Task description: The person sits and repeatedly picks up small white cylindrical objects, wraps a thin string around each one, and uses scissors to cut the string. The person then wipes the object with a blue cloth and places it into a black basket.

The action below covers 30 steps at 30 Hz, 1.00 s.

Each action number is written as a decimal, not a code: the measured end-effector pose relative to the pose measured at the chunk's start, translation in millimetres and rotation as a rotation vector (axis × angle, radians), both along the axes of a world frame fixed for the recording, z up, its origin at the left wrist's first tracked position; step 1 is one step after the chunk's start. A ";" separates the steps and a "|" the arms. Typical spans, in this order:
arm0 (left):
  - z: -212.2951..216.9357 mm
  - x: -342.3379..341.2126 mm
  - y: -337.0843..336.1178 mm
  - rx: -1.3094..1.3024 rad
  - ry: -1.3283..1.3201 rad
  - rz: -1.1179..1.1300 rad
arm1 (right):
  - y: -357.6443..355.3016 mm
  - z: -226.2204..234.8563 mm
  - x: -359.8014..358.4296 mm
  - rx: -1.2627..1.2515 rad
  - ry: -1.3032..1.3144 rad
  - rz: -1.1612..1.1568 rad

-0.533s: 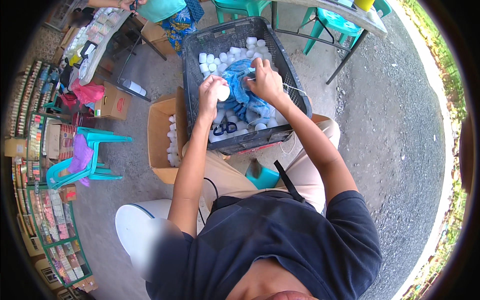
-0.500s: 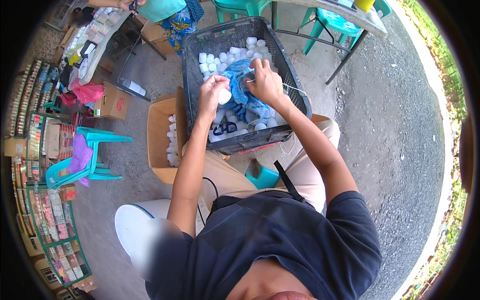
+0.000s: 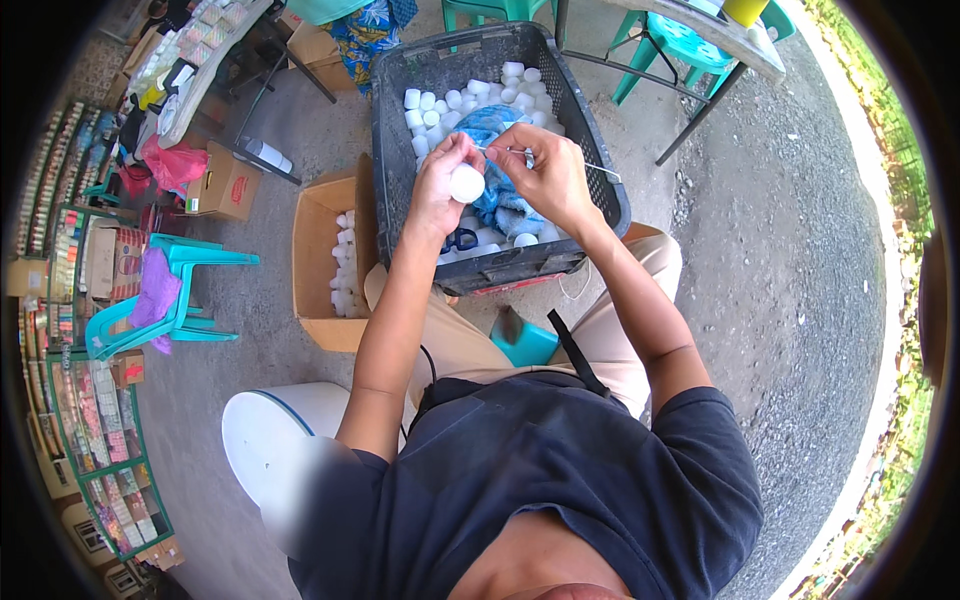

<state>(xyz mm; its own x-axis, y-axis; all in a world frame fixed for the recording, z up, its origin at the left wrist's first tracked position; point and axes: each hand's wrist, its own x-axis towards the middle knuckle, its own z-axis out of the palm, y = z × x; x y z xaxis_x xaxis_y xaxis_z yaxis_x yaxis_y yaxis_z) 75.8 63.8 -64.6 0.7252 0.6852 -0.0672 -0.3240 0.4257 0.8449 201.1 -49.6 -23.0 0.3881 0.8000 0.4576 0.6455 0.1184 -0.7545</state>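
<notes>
Tub, small, white, round, plastic-looking, gripped in left hand over black plastic crate. Right hand pinches thin white strand at two o'clock from tub. I'd hold tub still, strand straight.

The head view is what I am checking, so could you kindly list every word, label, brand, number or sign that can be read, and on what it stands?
No text is clear enough to quote.
Brown cardboard box: red mark, too small to read.
Packages on the left shelves: too small and blurred.
White cylinder in the left hand: no print visible.
</notes>
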 end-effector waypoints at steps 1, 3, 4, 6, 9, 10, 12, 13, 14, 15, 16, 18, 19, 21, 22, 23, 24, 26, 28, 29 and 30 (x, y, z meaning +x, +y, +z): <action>4.1 -3.9 -1.4 -0.125 -0.054 -0.015 | -4.1 3.6 -3.1 0.100 0.004 0.002; 10.9 -6.7 -2.7 -0.251 -0.148 -0.006 | -17.1 14.3 -10.9 0.107 0.053 0.081; 12.5 -7.0 -3.7 -0.233 -0.115 0.074 | -22.4 18.3 -15.2 0.109 0.079 0.123; 19.9 -4.3 -9.0 -0.197 -0.048 0.225 | -26.6 22.4 -20.7 0.086 0.017 0.103; 24.0 -6.3 -12.8 -0.069 -0.064 0.258 | -26.6 20.9 -23.1 0.088 0.027 0.086; 25.9 -6.0 -14.6 -0.058 -0.055 0.281 | -26.2 19.4 -22.7 0.093 0.039 0.082; 31.1 -4.7 -18.3 -0.035 -0.040 0.334 | -25.6 19.1 -23.0 0.094 0.052 0.083; 33.6 -4.6 -19.5 0.006 -0.051 0.353 | -25.8 19.9 -23.2 0.089 0.056 0.085; 35.4 -4.4 -21.1 0.044 -0.062 0.370 | -26.4 20.0 -23.3 0.083 0.059 0.086; 36.5 -3.9 -22.3 0.083 -0.072 0.387 | -25.7 18.0 -22.9 0.100 0.076 0.075; 36.7 -3.2 -23.2 0.112 -0.077 0.398 | -23.8 14.5 -22.2 0.117 0.093 0.064; 37.4 -2.5 -24.7 0.170 -0.085 0.422 | -23.7 13.1 -21.7 0.119 0.108 0.062; 38.6 -2.8 -25.4 0.183 -0.080 0.429 | -24.8 14.7 -21.3 0.105 0.106 0.071; 41.1 -2.7 -27.5 0.208 -0.072 0.440 | -26.4 16.9 -20.8 0.083 0.094 0.076; 40.9 -2.0 -27.6 0.222 -0.068 0.446 | -26.8 17.7 -20.9 0.077 0.087 0.073; 40.9 -1.4 -27.9 0.236 -0.066 0.454 | -27.1 18.3 -21.5 0.071 0.078 0.073; 41.0 -1.0 -28.4 0.251 -0.063 0.462 | -26.5 17.6 -22.8 0.098 0.086 0.059; 41.1 -1.0 -30.4 0.248 -0.057 0.424 | -24.1 14.4 -26.3 0.149 0.100 0.033; 42.4 -3.2 -33.8 0.174 -0.071 0.330 | -21.5 11.8 -30.2 0.180 0.088 0.019; 45.1 -6.6 -35.4 0.104 -0.088 0.254 | -20.4 11.8 -30.6 0.197 0.081 0.012; 47.0 -10.3 -35.3 0.034 -0.105 0.178 | -20.6 12.5 -29.2 0.203 0.058 0.002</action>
<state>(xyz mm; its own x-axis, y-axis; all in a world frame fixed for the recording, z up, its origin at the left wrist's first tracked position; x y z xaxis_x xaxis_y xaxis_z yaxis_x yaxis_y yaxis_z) 65.5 28.5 -17.6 0.5942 0.8038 0.0278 -0.4788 0.3258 0.8152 171.8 -70.2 -10.5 0.4171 0.6943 0.5865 0.6017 0.2727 -0.7507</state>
